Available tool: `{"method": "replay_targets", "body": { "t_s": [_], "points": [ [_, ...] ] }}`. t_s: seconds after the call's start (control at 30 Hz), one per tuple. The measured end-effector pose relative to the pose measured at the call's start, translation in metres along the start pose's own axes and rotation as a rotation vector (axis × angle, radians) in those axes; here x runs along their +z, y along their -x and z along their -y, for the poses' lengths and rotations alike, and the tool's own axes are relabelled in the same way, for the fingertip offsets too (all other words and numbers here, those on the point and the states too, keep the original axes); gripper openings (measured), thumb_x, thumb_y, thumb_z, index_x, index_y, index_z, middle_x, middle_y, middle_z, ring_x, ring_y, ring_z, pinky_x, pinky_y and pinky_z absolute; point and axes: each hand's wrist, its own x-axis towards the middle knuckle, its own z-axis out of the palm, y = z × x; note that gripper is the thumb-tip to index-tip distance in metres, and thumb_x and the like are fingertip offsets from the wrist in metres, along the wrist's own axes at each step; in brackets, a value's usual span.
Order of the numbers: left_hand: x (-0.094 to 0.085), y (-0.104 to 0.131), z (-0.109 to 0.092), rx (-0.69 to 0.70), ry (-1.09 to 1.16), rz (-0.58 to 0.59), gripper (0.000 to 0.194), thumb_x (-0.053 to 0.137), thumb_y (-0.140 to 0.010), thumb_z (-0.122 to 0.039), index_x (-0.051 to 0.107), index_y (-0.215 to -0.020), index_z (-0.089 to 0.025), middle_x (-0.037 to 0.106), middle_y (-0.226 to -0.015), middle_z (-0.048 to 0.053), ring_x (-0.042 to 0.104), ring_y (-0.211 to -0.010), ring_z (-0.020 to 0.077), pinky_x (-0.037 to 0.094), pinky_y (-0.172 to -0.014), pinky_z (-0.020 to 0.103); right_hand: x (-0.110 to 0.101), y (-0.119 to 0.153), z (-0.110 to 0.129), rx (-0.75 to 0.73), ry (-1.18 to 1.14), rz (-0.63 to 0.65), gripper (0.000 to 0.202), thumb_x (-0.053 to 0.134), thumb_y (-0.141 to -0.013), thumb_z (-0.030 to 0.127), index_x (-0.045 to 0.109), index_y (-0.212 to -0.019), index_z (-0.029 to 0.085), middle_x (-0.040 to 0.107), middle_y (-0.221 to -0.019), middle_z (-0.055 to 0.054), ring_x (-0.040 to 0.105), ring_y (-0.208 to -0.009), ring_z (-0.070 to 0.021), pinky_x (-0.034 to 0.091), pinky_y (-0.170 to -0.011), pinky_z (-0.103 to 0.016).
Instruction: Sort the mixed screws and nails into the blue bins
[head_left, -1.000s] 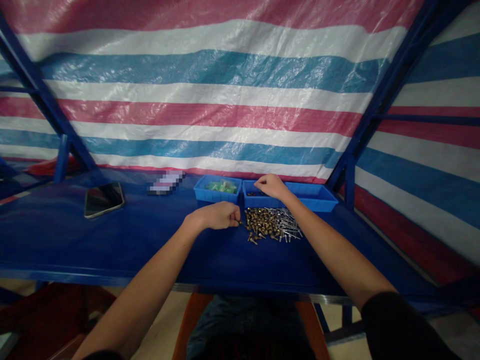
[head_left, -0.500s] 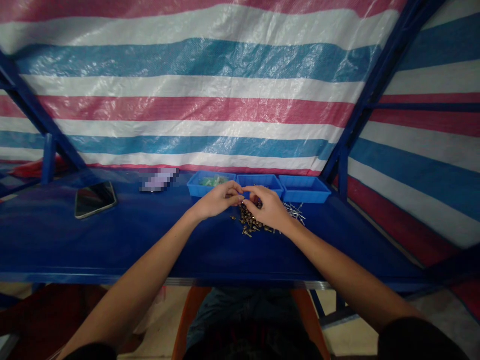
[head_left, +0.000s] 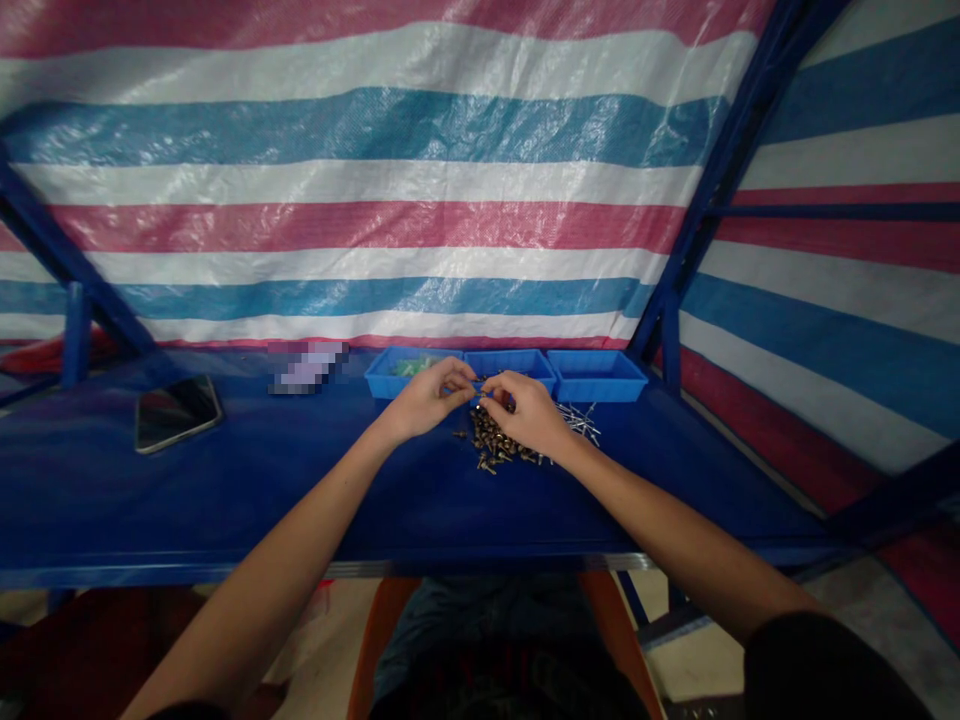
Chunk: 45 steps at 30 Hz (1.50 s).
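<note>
I see left hand and right hand meeting fingertip to fingertip above brass screw pile on surface, each grip pinched on tiny part (too small to identify). Joining step, I judge; next needs careful alignment.

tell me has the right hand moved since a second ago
Yes. The right hand was over the middle tray then; now it has come back toward the person, above the brass pile, its fingers meeting the left hand.

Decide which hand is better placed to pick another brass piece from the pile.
Probably the right hand: it sits directly over the brass pile, while the left hand is beside it, toward the blue trays.
</note>
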Motion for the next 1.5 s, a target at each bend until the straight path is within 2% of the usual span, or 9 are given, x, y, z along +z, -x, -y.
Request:
{"method": "replay_targets", "body": {
  "t_s": [0.1,0.23,0.5,0.67,0.9,1.07,1.23,1.37,1.5],
  "points": [
    [-0.002,0.0,-0.001,0.043,-0.155,-0.022,0.018,0.056,-0.079,-0.021,0.052,-0.096,-0.015,0.063,-0.084,0.003,0.061,-0.081,0.0143,0.048,-0.074,0.028,0.002,0.0,-0.001,0.042,0.019,0.005,0.009,0.059,-0.08,0.021,0.063,-0.088,0.017,0.057,-0.07,0.001,0.051,-0.065,-0.0122,0.039,-0.066,-0.024],
    [-0.002,0.003,-0.003,0.042,-0.294,0.039,0.018,0.054,-0.078,-0.02,0.055,-0.095,-0.015,0.063,-0.08,0.002,0.061,-0.074,0.0127,0.046,-0.068,0.025,0.009,0.001,0.0,0.091,0.068,0.071,0.01,0.061,-0.079,0.021,0.064,-0.088,0.018,0.057,-0.068,0.001,0.051,-0.065,-0.0127,0.037,-0.064,-0.025],
    [-0.003,0.0,0.015,-0.085,-0.325,0.153,0.016,0.053,-0.071,-0.015,0.058,-0.086,-0.015,0.064,-0.073,0.002,0.061,-0.068,0.0137,0.048,-0.066,0.024,0.021,0.001,0.005,0.098,0.199,0.264,0.01,0.06,-0.082,0.026,0.068,-0.083,0.02,0.061,-0.075,-0.003,0.053,-0.078,-0.0172,0.037,-0.071,-0.028],
    [-0.013,0.0,0.028,-0.217,-0.399,0.184,0.02,0.05,-0.067,-0.011,0.06,-0.083,-0.014,0.067,-0.073,0.003,0.062,-0.067,0.0145,0.047,-0.062,0.023,0.019,0.002,0.003,0.104,0.169,0.259,0.013,0.059,-0.084,0.028,0.068,-0.087,0.018,0.06,-0.076,-0.003,0.052,-0.079,-0.0166,0.037,-0.075,-0.029],
    [-0.02,0.001,0.034,-0.256,-0.448,0.19,0.02,0.05,-0.065,-0.014,0.064,-0.079,-0.017,0.069,-0.073,0.002,0.063,-0.068,0.0157,0.047,-0.061,0.022,0.017,0.004,0.006,0.084,0.141,0.278,0.015,0.059,-0.085,0.03,0.068,-0.087,0.018,0.06,-0.079,-0.004,0.052,-0.082,-0.0171,0.037,-0.075,-0.029],
    [-0.024,0.001,0.034,-0.228,-0.475,0.149,0.02,0.051,-0.065,-0.017,0.065,-0.078,-0.018,0.068,-0.071,0.002,0.062,-0.065,0.0158,0.045,-0.058,0.022,0.021,0.006,0.008,0.052,0.187,0.267,0.018,0.058,-0.086,0.033,0.068,-0.091,0.018,0.059,-0.084,-0.005,0.051,-0.087,-0.0184,0.038,-0.078,-0.03],
    [-0.033,0.003,0.025,-0.159,-0.506,0.062,0.029,0.047,-0.065,-0.015,0.064,-0.088,-0.017,0.063,-0.069,0.0,0.059,-0.063,0.0136,0.043,-0.059,0.022,0.029,0.006,0.013,-0.019,0.282,0.262,0.029,0.062,-0.082,0.043,0.069,-0.094,0.018,0.057,-0.093,-0.008,0.046,-0.095,-0.022,0.039,-0.082,-0.035],
    [-0.033,0.004,0.016,-0.055,-0.506,-0.008,0.029,0.047,-0.065,-0.014,0.063,-0.089,-0.016,0.061,-0.069,-0.001,0.056,-0.064,0.0115,0.042,-0.062,0.021,0.032,0.006,0.015,-0.044,0.305,0.303,0.019,0.063,-0.082,0.035,0.07,-0.084,0.018,0.056,-0.091,-0.008,0.045,-0.094,-0.0218,0.039,-0.079,-0.034],
    [-0.026,0.002,0.013,0.001,-0.53,-0.053,0.027,0.045,-0.065,-0.011,0.064,-0.083,-0.016,0.06,-0.066,-0.001,0.055,-0.061,0.0113,0.042,-0.061,0.021,0.028,0.005,0.011,-0.064,0.225,0.252,0.012,0.061,-0.083,0.026,0.068,-0.084,0.016,0.059,-0.085,-0.007,0.048,-0.09,-0.0201,0.039,-0.081,-0.033]
  ]
}}
